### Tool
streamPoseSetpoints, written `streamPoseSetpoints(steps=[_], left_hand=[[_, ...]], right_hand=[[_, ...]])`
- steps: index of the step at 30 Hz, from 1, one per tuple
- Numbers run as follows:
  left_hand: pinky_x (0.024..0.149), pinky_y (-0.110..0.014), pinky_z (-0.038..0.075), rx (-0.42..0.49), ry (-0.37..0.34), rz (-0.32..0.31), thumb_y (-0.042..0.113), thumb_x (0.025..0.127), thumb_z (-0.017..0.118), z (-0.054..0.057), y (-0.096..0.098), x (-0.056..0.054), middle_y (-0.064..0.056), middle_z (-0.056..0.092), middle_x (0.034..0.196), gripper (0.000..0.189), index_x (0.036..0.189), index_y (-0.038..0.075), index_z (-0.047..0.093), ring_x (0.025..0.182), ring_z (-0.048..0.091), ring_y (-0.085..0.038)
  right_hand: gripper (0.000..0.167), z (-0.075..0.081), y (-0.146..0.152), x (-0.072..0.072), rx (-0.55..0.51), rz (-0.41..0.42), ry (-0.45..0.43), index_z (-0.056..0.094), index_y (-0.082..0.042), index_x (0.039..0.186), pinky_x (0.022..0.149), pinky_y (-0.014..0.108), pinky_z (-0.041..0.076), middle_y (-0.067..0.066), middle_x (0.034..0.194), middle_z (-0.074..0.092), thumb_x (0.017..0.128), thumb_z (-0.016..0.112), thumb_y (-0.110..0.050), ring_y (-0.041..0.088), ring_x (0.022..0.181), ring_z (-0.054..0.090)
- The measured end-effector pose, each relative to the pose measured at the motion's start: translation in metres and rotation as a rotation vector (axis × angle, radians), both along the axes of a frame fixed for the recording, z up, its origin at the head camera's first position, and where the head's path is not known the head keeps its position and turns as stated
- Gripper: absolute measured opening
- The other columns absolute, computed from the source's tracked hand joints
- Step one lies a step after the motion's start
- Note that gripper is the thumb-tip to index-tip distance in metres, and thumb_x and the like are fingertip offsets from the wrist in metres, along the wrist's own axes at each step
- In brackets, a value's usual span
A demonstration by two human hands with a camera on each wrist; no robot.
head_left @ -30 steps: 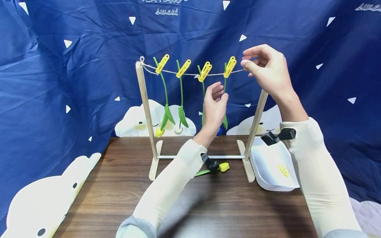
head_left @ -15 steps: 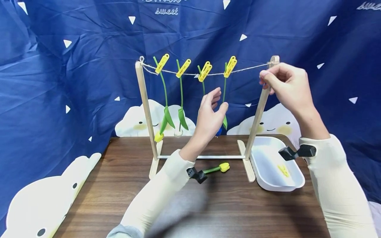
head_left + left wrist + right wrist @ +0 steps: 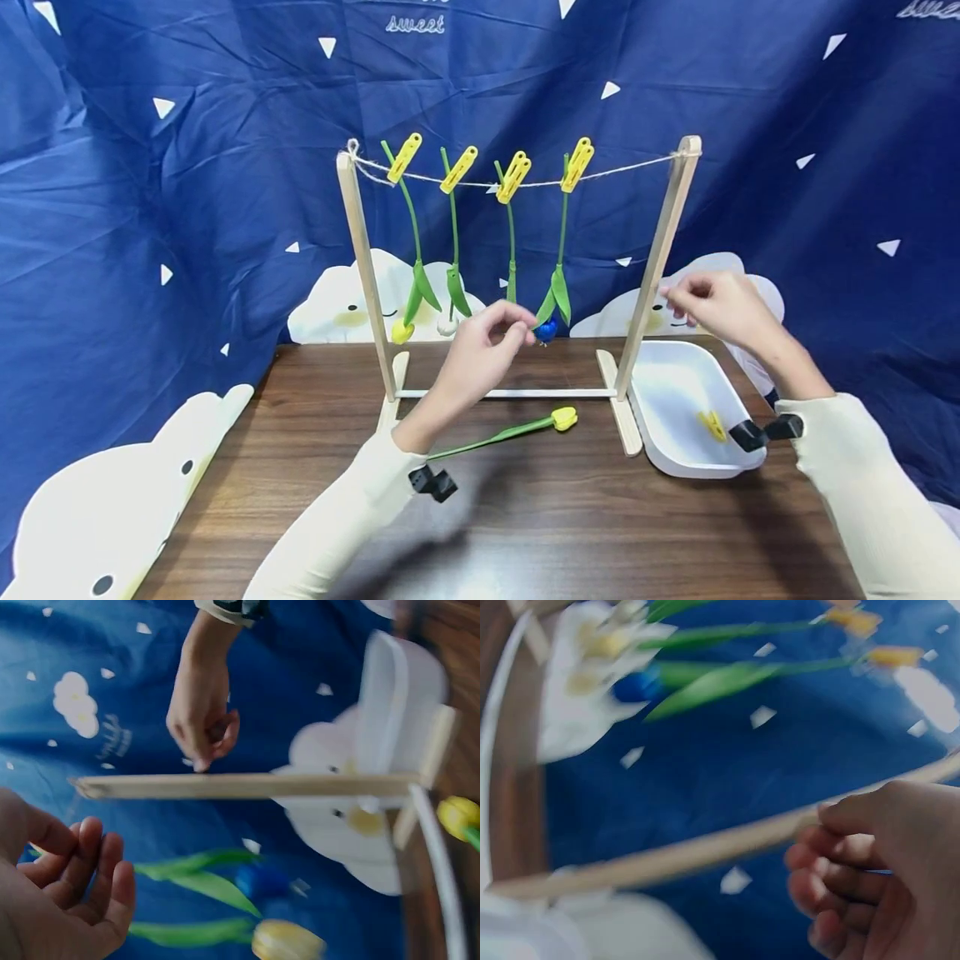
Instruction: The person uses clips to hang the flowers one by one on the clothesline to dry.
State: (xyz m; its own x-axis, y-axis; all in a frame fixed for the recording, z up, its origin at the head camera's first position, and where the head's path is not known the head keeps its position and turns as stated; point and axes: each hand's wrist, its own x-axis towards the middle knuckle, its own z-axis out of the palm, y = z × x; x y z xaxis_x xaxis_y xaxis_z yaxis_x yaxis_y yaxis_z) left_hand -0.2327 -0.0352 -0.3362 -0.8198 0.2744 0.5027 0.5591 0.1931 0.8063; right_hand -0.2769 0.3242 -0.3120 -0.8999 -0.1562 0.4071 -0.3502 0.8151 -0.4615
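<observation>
Upside-down artificial tulips hang from a string point(image 3: 630, 169) by yellow clothespins point(image 3: 577, 165). The rightmost is a blue tulip point(image 3: 546, 331); further left hang a white tulip point(image 3: 447, 325) and a yellow tulip point(image 3: 402, 332). My left hand point(image 3: 480, 350), fingers loosely bent and holding nothing, is in front of the hanging flowers and covers one bloom in the head view. To the right of the wooden post point(image 3: 660, 250) is my right hand point(image 3: 723, 308), its fingers loosely curled with nothing between them. Another yellow tulip point(image 3: 562, 418) lies on the table below the rack.
A white plastic tub point(image 3: 663, 458) stands beside the rack's right foot point(image 3: 621, 412), with yellow clothespins point(image 3: 712, 425) inside. A white rod point(image 3: 551, 393) joins the rack's feet low down. Behind everything hangs a blue patterned cloth point(image 3: 225, 208).
My right hand has come down from the string past the right post, toward the tub. My left hand has lowered and moved left, away from the hanging stems. The clipped tulips stay in place.
</observation>
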Motion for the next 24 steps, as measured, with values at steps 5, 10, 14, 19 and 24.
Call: streamPoseSetpoints(steps=[5,10,14,19,24], left_hand=[[0.069,-0.020,0.049,-0.133,-0.056,0.033,0.005,0.103,0.057,-0.036,-0.027,-0.002,-0.008,0.074,0.087,0.018,0.106,0.005,0.074,0.082,0.071,-0.025],[0.069,-0.023,0.052,-0.279,-0.085,0.074,0.004,0.100,0.056,-0.069,-0.054,-0.008,-0.003,0.074,0.084,0.018,0.102,0.008,0.074,0.074,0.067,-0.012],[0.073,-0.026,0.053,-0.450,-0.056,0.110,0.005,0.098,0.060,-0.094,-0.075,-0.011,-0.001,0.076,0.088,0.016,0.103,0.008,0.075,0.075,0.063,-0.007],[0.073,-0.030,0.053,-0.702,0.032,0.164,0.005,0.097,0.065,-0.118,-0.098,-0.011,0.001,0.072,0.092,0.010,0.097,0.012,0.073,0.078,0.059,-0.010],[0.070,-0.032,0.049,-0.823,-0.002,0.189,0.005,0.094,0.069,-0.137,-0.119,-0.010,0.004,0.063,0.083,0.009,0.090,0.013,0.070,0.076,0.055,-0.010]], right_hand=[[0.029,-0.053,0.030,-0.015,0.159,0.063,-0.247,0.070,-0.008,0.079,0.056,0.026,0.045,0.001,0.073,0.070,0.104,0.065,-0.021,0.011,0.059,0.060],[0.021,-0.095,0.053,-0.025,0.191,0.035,-0.494,0.070,-0.002,0.086,0.052,0.030,0.050,0.008,0.076,0.070,0.102,0.066,-0.015,0.018,0.063,0.064],[0.021,-0.115,0.061,-0.026,0.279,-0.014,-0.611,0.070,0.003,0.092,0.054,0.032,0.056,0.012,0.076,0.068,0.100,0.067,-0.017,0.020,0.063,0.065],[0.015,-0.129,0.059,-0.019,0.425,-0.084,-0.659,0.064,0.001,0.084,0.048,0.026,0.053,0.011,0.071,0.063,0.093,0.064,-0.012,0.019,0.053,0.065],[0.007,-0.136,0.056,-0.010,0.550,-0.125,-0.677,0.059,-0.001,0.081,0.049,0.029,0.047,0.011,0.070,0.060,0.086,0.058,-0.005,0.021,0.054,0.060]])
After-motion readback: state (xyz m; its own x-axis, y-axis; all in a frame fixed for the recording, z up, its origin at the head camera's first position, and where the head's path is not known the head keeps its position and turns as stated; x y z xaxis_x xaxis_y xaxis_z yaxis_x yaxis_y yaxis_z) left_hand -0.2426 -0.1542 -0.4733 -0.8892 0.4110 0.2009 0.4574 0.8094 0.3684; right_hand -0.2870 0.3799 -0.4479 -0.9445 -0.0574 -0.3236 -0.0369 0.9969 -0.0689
